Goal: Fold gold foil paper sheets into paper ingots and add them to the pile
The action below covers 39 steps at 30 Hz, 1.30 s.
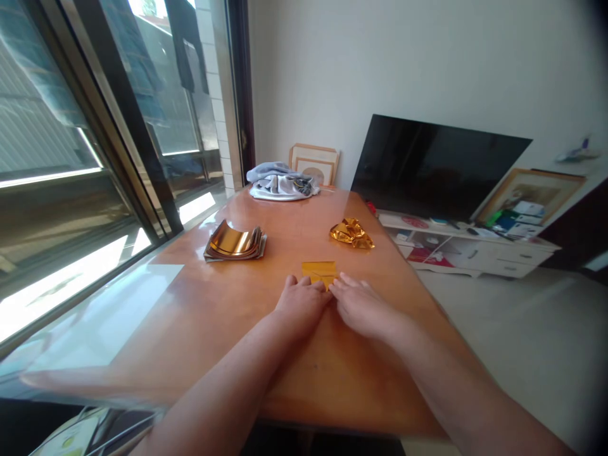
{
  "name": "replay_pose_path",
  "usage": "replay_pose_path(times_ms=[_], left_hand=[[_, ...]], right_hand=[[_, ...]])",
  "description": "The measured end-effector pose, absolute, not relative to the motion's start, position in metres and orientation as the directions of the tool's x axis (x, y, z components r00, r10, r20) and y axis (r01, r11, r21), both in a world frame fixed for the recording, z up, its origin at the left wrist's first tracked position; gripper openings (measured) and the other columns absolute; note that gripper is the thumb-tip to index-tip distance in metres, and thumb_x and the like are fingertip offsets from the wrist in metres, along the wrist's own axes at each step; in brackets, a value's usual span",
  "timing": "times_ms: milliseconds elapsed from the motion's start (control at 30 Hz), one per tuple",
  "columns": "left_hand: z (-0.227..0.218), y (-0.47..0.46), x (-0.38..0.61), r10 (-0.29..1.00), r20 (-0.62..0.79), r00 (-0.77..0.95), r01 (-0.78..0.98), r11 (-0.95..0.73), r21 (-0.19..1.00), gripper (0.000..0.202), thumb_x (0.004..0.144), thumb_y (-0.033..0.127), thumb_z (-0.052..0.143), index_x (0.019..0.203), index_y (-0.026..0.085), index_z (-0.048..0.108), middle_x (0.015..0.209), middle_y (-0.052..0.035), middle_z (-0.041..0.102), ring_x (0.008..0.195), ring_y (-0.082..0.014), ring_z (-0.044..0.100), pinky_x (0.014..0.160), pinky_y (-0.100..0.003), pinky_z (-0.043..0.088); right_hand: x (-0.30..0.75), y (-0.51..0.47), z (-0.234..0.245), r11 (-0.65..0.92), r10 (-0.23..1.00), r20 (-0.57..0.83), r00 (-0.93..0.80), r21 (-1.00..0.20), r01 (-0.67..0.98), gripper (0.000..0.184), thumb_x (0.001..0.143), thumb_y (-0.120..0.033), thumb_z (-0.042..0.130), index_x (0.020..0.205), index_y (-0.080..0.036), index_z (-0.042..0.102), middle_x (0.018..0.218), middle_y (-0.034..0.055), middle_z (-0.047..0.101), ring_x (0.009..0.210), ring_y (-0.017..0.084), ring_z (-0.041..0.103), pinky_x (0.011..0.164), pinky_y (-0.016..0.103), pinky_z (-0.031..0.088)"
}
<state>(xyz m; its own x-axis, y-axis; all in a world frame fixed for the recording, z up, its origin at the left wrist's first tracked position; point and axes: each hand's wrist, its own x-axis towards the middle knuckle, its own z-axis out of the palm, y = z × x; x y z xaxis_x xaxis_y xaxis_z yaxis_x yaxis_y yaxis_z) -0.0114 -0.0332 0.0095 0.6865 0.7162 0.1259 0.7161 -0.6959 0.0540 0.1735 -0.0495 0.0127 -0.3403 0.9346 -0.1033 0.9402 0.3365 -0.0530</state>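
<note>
One gold paper [319,270], left hand [301,303], right hand [363,308], fingers [349,282] flat on it, holding nothing

Your left hand [302,303] and right hand [363,307] lie side by side mid-frame on the table [213,329], fingers at the near edge of a small folded gold sheet [319,271]. Past it, a wide bare lane runs up the frame between the crumpled foil [352,233], right of centre, and the curled stack of gold sheets [235,244], left of centre. A cloth bundle [281,182] closes that lane's far end. The table's lower left lies open, bordered by the window frame [142,158].
</note>
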Motion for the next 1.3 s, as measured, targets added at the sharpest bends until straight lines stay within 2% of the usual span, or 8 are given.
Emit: replay_pose_path(times_ms=[67,167,367,633,867,1067,1300], left_hand=[[0.008,-0.033,-0.012,0.718,0.131,0.684,0.718,-0.694,0.055,0.029,0.098,0.028,0.045,0.121,0.034,0.063,0.111,-0.0051,0.068,0.097,-0.0265,0.055,0.082,-0.043,0.034],[0.006,-0.033,-0.013,0.715,0.14,0.685,0.715,-0.697,0.064,0.024,0.097,0.031,0.048,0.114,0.033,0.065,0.11,-0.0043,0.068,0.096,-0.0266,0.055,0.082,-0.043,0.034],[0.004,-0.034,-0.013,0.707,0.145,0.692,0.708,-0.704,0.058,0.02,0.094,0.038,0.055,0.109,0.031,0.066,0.109,-0.0052,0.067,0.097,-0.0272,0.055,0.084,-0.044,0.034],[0.003,-0.036,-0.014,0.717,0.151,0.68,0.715,-0.695,0.076,0.026,0.094,0.033,0.052,0.117,0.032,0.065,0.113,-0.007,0.067,0.103,-0.029,0.055,0.088,-0.046,0.034],[0.005,-0.046,-0.014,0.75,0.163,0.642,0.752,-0.657,0.062,0.027,0.096,0.028,0.046,0.114,0.03,0.066,0.116,-0.0069,0.069,0.106,-0.0289,0.055,0.09,-0.047,0.033],[0.007,-0.054,-0.026,0.778,0.173,0.603,0.787,-0.617,0.032,0.026,0.097,0.028,0.043,0.104,0.025,0.068,0.111,-0.0091,0.07,0.101,-0.0291,0.055,0.089,-0.048,0.032],[0.013,-0.058,-0.042,0.807,0.154,0.57,0.818,-0.575,-0.015,0.027,0.095,0.027,0.043,0.104,0.025,0.069,0.106,-0.0114,0.07,0.102,-0.0302,0.053,0.087,-0.047,0.032]], right_hand=[[0.17,-0.052,0.011,0.318,0.934,-0.155,-0.321,-0.05,0.947,0.059,0.1,-0.039,0.029,0.15,-0.01,0.043,0.158,0.0159,0.037,0.151,0.031,0.019,0.119,0.048,0.019],[0.17,-0.055,0.01,0.286,0.938,-0.188,-0.292,-0.059,0.956,0.073,0.099,-0.056,0.025,0.154,-0.01,0.035,0.162,0.0152,0.029,0.154,0.031,0.008,0.121,0.051,0.009],[0.174,-0.072,0.006,0.204,0.961,-0.179,-0.21,-0.054,0.978,0.089,0.093,-0.074,0.016,0.159,-0.015,0.024,0.165,0.0122,0.019,0.154,0.031,0.001,0.121,0.056,0.002],[0.165,-0.081,-0.005,0.07,0.99,-0.12,-0.074,-0.038,0.997,0.089,0.093,-0.074,0.01,0.159,-0.016,0.025,0.166,0.0099,0.019,0.154,0.031,-0.003,0.119,0.058,-0.004],[0.164,-0.084,-0.007,0.05,0.99,-0.125,-0.059,-0.071,0.996,0.09,0.093,-0.075,0.01,0.16,-0.016,0.021,0.166,0.0101,0.017,0.154,0.031,-0.001,0.119,0.059,-0.001],[0.165,-0.085,-0.007,0.06,0.993,-0.099,-0.07,-0.105,0.993,0.087,0.094,-0.074,0.015,0.16,-0.017,0.022,0.166,0.0096,0.017,0.154,0.03,-0.001,0.119,0.058,-0.002],[0.164,-0.085,-0.008,0.051,0.993,-0.102,-0.065,-0.135,0.989,0.087,0.094,-0.073,0.017,0.16,-0.016,0.021,0.166,0.01,0.015,0.154,0.028,-0.003,0.119,0.057,-0.002]])
